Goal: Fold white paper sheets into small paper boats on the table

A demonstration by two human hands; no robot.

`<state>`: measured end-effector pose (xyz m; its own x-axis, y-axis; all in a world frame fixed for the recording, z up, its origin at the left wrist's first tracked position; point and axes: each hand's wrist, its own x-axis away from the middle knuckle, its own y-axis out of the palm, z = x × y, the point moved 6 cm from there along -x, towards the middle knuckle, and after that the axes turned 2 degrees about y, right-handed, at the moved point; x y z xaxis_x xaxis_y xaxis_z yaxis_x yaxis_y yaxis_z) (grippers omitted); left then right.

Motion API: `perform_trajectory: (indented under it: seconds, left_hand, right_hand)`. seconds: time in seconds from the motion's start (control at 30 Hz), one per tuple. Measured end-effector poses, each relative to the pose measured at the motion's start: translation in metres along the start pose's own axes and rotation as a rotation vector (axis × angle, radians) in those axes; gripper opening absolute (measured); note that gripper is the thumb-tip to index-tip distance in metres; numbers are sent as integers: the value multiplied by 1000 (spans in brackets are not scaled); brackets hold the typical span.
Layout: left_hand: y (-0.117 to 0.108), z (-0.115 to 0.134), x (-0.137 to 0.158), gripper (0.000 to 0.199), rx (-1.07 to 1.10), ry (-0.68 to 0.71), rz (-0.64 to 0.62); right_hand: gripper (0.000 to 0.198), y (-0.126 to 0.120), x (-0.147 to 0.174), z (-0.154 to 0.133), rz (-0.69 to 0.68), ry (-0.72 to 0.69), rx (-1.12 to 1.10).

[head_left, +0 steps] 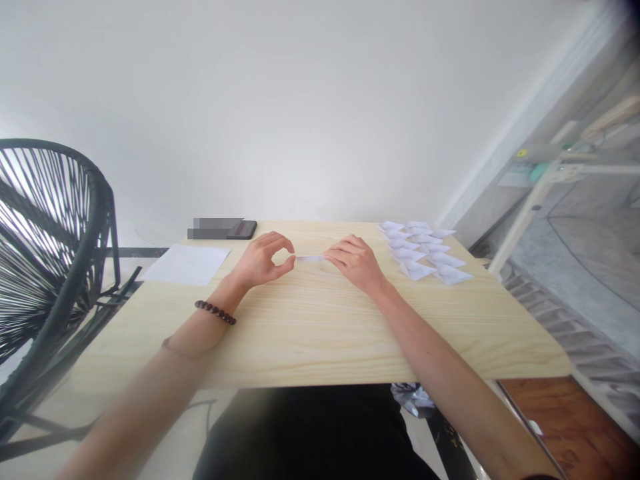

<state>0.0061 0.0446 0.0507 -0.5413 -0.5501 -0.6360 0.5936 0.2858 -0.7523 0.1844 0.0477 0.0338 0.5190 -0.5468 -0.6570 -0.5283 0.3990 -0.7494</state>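
A thin folded piece of white paper (310, 258) lies nearly edge-on between my two hands, low over the middle of the wooden table. My right hand (356, 262) pinches its right end between thumb and fingers. At the paper's left end is my left hand (265, 259), curved into a C with a small gap between thumb and forefinger tips. Whether those tips touch the paper is hard to see. To the right stand several folded white paper pieces (417, 270) in two rows. Flat white paper sheets (187, 264) lie at the left.
A dark phone (243, 230) lies at the table's back left, partly behind a blurred patch. The wooden table (300, 347) meets a white wall at the back. A black woven chair (75, 267) stands at the left, and a white metal frame (530, 217) at the right.
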Motion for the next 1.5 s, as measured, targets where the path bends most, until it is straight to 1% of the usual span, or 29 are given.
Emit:
perform_trajectory:
  seconds: [0.2, 0.33, 0.53, 0.6, 0.83, 1.07, 1.3, 1.5]
  left_hand:
    - [11, 16, -5, 17, 3, 56, -16]
    - [17, 18, -6, 13, 29, 92, -48]
    - [18, 24, -7, 12, 50, 123, -48]
    - [18, 26, -7, 13, 49, 132, -53]
    - [18, 27, -7, 14, 59, 145, -90]
    - [13, 18, -6, 17, 57, 113, -63]
    - [13, 13, -6, 18, 37, 96, -72]
    - [11, 8, -5, 21, 11, 81, -58]
  right_hand:
    - [20, 5, -2, -16, -9, -23, -34]
    - [19, 4, -4, -24, 2, -20, -72]
    - [14, 1, -7, -33, 42, 23, -124]
    - [12, 1, -7, -34, 35, 20, -129]
    - [9, 0, -6, -29, -41, -8, -122]
    - [15, -3, -5, -21, -71, 1, -89]
    - [23, -2, -4, -18, -84, 42, -38]
    - [30, -2, -2, -11, -46, 76, -14]
